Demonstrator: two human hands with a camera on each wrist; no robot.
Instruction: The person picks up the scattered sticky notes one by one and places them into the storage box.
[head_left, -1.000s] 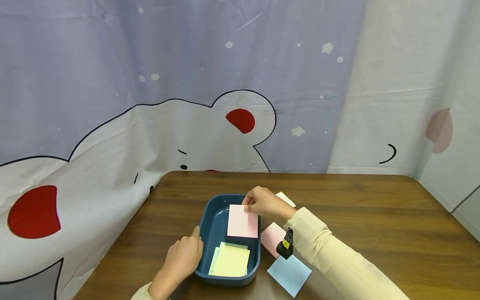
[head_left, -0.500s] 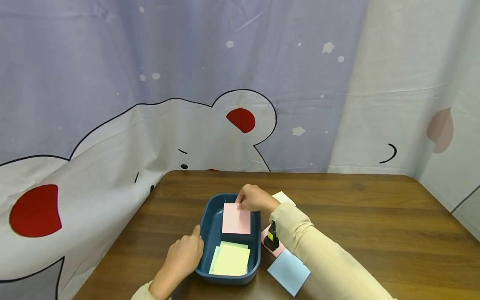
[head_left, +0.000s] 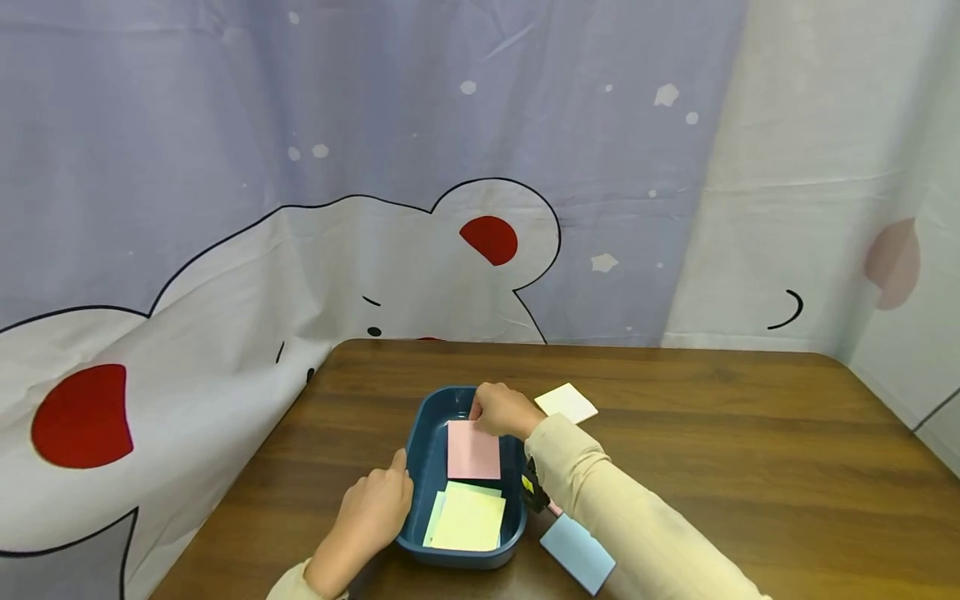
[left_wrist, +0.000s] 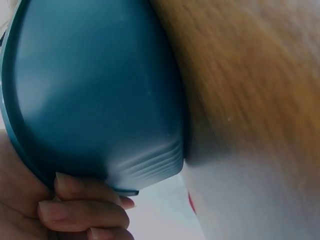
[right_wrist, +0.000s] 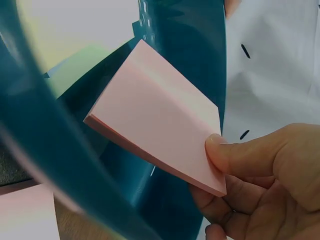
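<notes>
The pink pad (right_wrist: 155, 112), as I see it from here, is a thick square block of pale paper with deeper pink sides, tilted over the far half of the blue tub (head_left: 457, 561); I can't tell whether they touch. The right hand (head_left: 504, 410) pinches one edge, thumb on top, fingers folded beneath. The left hand (head_left: 372, 504) grips the tub's left rim, fingers curled. The tub stands nearer the left edge of the bench (head_left: 712, 450) than the right. Inside, a yellow pad (head_left: 471, 525) overlaps a green pad (right_wrist: 82, 70); a cream pad (head_left: 567, 403) lies toward the bench's far edge
</notes>
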